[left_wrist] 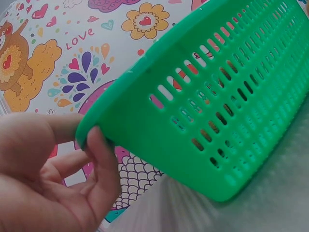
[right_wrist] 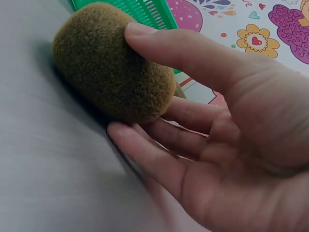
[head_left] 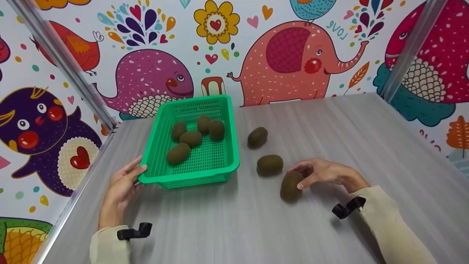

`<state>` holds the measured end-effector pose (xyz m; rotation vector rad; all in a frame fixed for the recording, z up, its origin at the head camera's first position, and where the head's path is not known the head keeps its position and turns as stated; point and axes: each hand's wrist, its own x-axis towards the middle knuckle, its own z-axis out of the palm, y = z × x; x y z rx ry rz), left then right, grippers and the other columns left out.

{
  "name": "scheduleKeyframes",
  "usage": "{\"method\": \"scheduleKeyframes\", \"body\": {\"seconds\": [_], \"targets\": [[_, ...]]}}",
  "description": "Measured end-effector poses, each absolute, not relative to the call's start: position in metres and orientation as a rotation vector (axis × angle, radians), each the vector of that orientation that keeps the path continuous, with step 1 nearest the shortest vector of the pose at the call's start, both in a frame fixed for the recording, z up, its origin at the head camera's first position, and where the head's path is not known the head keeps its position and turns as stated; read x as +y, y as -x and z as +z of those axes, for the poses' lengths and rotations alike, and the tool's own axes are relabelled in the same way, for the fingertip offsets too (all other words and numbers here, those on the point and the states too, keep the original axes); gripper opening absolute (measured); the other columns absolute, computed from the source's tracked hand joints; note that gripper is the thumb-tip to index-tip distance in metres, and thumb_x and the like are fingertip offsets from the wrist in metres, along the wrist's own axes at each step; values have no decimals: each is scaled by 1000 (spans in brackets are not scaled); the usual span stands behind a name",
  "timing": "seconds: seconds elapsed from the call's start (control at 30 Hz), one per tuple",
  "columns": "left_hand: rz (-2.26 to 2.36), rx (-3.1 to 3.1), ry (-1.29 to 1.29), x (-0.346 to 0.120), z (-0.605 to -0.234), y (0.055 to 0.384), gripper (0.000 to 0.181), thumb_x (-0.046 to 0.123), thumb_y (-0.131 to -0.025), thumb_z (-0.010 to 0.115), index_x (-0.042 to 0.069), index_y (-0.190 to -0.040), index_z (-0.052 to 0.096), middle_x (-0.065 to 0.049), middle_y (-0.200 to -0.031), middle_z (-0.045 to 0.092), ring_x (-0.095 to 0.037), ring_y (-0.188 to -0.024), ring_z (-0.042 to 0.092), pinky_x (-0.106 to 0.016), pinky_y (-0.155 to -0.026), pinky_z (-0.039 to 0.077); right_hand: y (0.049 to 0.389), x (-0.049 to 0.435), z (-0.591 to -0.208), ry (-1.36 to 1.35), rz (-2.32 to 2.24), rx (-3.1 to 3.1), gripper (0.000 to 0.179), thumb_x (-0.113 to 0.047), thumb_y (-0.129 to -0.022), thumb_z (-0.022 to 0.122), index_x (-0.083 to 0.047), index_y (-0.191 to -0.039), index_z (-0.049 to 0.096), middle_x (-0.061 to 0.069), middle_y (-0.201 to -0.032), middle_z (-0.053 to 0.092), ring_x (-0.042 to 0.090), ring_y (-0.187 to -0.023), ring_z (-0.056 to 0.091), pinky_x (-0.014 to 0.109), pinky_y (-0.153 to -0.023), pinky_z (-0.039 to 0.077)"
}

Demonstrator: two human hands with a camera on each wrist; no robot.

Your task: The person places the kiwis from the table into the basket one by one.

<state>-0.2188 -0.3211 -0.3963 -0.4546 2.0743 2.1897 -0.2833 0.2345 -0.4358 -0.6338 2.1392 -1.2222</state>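
Note:
A green plastic basket (head_left: pixel 234 157) stands on the table with several brown kiwis (head_left: pixel 190 139) inside. At its near left corner my left hand (head_left: pixel 122 185) pinches the rim between thumb and fingers; the left wrist view shows this grip on the basket's edge (left_wrist: pixel 111 108). To the basket's right, my right hand (head_left: pixel 324 174) holds a kiwi (head_left: pixel 290 187) at table level. In the right wrist view the thumb lies on the upper side of that fuzzy kiwi (right_wrist: pixel 106 63), with fingers curled beneath and behind it. Part of the right fingers is hidden in the head view.
Two more kiwis lie on the grey table (head_left: pixel 329 234), one (head_left: pixel 270 165) close to the right hand and another (head_left: pixel 257 137) farther back, near the basket's right side. A patterned wall (head_left: pixel 220 55) with cartoon animals borders the table behind and at both sides, with metal posts (head_left: pixel 406 55) at the corners.

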Motion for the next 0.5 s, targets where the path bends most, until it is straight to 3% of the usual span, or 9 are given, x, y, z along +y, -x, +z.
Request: {"method": "scheduleKeyframes", "body": {"seconds": [0.23,0.4,0.5], "targets": [[2174,2105,431,-320,-396,219,66,23,-102,60,15,-159,28,19,-96,64,2,-80,64,-19,-74,53,284,234,-438,678,-1306,2110,56,-11,-82,81,-7,-134,60,2,-118,64,20,-103,57,26,-78,54],[2168,2110,444,-321,-396,219,65,23,-102,59,14,-159,28,20,-96,64,2,-79,63,-19,-73,53,286,235,-441,646,-1437,2042,56,-10,-84,78,-4,-136,59,-1,-129,58,19,-118,50,27,-86,52],[2169,2104,442,-321,-396,219,66,23,-102,60,14,-159,28,20,-96,65,2,-80,63,-20,-73,53,286,235,-441,609,-1540,1913,55,-7,-87,74,-3,-139,55,1,-135,50,15,-113,52,28,-85,54]]}}
